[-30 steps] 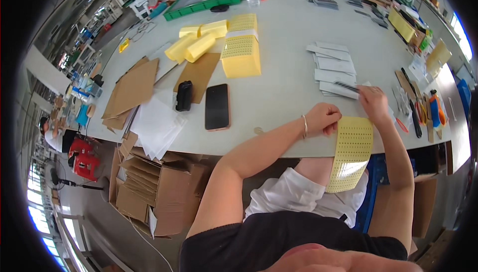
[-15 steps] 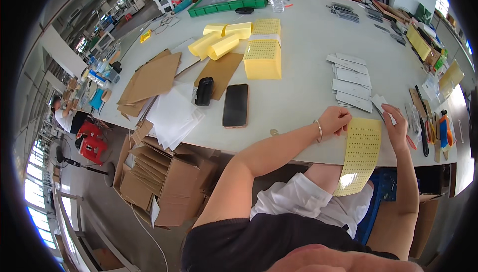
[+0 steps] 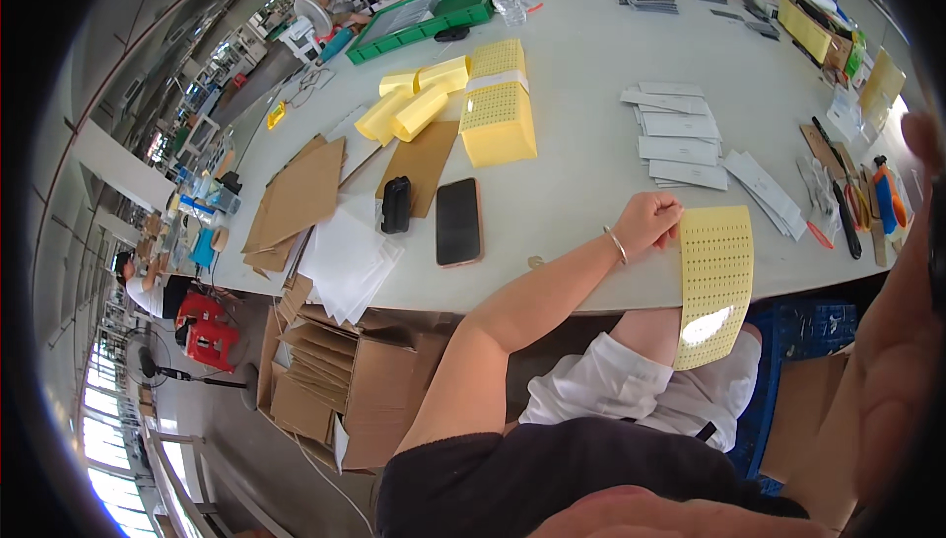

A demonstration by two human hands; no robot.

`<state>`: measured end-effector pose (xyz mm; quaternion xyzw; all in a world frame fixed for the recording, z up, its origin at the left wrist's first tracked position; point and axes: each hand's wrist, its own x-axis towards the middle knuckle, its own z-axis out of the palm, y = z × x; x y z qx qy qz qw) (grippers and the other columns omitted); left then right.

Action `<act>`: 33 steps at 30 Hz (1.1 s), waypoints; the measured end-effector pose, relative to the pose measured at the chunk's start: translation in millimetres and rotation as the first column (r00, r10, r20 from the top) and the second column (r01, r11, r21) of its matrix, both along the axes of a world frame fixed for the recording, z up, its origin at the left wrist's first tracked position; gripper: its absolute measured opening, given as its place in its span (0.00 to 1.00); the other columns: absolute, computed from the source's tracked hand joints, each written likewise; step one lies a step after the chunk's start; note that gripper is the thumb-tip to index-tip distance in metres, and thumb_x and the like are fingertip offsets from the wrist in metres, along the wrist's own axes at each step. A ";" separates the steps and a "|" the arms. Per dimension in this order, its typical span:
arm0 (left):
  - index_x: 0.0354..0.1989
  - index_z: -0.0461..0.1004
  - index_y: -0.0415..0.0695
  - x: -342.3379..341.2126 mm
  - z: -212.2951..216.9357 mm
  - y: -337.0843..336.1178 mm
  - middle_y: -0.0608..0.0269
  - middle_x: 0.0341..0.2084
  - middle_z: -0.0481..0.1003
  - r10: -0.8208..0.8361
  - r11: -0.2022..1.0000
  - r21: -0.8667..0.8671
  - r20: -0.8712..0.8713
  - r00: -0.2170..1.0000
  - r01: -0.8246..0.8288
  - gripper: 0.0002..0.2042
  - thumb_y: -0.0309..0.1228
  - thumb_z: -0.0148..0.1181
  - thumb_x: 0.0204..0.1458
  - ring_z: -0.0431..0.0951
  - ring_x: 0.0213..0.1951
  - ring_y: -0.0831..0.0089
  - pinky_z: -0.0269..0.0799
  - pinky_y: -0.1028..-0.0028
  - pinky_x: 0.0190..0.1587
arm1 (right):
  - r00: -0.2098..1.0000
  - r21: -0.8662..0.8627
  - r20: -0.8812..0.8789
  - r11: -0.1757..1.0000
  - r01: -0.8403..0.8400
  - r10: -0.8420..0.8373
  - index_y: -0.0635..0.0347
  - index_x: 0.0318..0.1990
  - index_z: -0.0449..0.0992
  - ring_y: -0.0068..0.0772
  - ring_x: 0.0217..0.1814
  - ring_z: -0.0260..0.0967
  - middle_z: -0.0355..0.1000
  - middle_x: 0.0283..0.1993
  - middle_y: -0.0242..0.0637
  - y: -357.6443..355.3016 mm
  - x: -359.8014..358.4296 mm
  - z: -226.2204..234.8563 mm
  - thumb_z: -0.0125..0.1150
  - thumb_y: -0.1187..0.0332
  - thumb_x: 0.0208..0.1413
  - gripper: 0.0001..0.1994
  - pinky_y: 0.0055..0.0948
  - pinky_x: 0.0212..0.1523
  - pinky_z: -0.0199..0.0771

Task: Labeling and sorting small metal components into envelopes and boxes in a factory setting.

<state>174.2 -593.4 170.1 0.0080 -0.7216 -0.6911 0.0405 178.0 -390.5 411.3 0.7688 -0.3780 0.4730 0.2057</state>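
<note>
left hand (image 3: 650, 223) pinches the top edge of a yellow perforated sheet (image 3: 714, 282) hanging off the white table (image 3: 581, 154) – right hand (image 3: 921, 134) at three o'clock, blurred, grip unclear.

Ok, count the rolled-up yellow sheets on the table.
3, lying together behind the brown card: rolled-up yellow sheets at the left, middle and back, beside the yellow stack. More could be hidden.
</note>
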 end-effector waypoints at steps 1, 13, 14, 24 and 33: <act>0.29 0.72 0.36 2.6 -1.2 1.5 0.64 0.16 0.72 0.001 1.000 0.020 0.005 1.000 -0.001 0.11 0.32 0.50 0.57 0.69 0.13 0.82 0.66 0.80 0.16 | 1.000 -0.009 0.000 1.000 0.001 -0.001 0.64 0.62 0.53 0.41 0.52 0.66 0.62 0.58 0.52 0.8 0.5 2.9 0.60 0.75 0.44 0.35 0.37 0.54 0.63; 0.22 0.69 0.41 3.5 -17.0 5.5 0.69 0.11 0.68 0.008 0.993 -0.119 -0.068 0.998 -0.016 0.16 0.38 0.48 0.59 0.68 0.15 0.83 0.63 0.79 0.18 | 0.995 -0.071 -0.082 0.997 0.044 -0.049 0.64 0.62 0.54 0.40 0.52 0.66 0.62 0.58 0.51 11.4 -8.3 46.1 0.61 0.75 0.44 0.35 0.36 0.53 0.64; 0.23 0.70 0.41 4.6 -17.1 5.6 0.69 0.12 0.68 0.016 0.993 -0.114 -0.046 0.999 -0.021 0.16 0.38 0.48 0.59 0.67 0.16 0.84 0.63 0.79 0.19 | 0.995 -0.087 -0.083 0.995 0.046 -0.053 0.64 0.62 0.54 0.40 0.52 0.66 0.62 0.58 0.51 15.1 -8.8 56.0 0.61 0.76 0.44 0.35 0.35 0.53 0.64; 0.34 0.75 0.43 -7.5 -39.5 -7.0 0.68 0.22 0.75 -0.079 0.940 -0.340 -0.172 0.982 0.016 0.13 0.38 0.47 0.59 0.73 0.24 0.83 0.69 0.79 0.25 | 0.961 -0.282 -0.169 0.945 0.166 -0.219 0.64 0.62 0.55 0.38 0.51 0.67 0.62 0.58 0.50 71.2 29.7 91.7 0.61 0.76 0.44 0.35 0.34 0.52 0.64; 0.29 0.72 0.37 6.7 -9.0 4.6 0.66 0.16 0.72 0.030 0.999 -0.047 0.033 0.999 -0.028 0.13 0.35 0.49 0.58 0.70 0.16 0.83 0.65 0.81 0.18 | 0.921 -0.250 -0.147 0.914 0.319 -0.362 0.63 0.62 0.55 0.37 0.51 0.67 0.62 0.59 0.49 75.6 3.5 99.2 0.62 0.76 0.44 0.34 0.34 0.51 0.65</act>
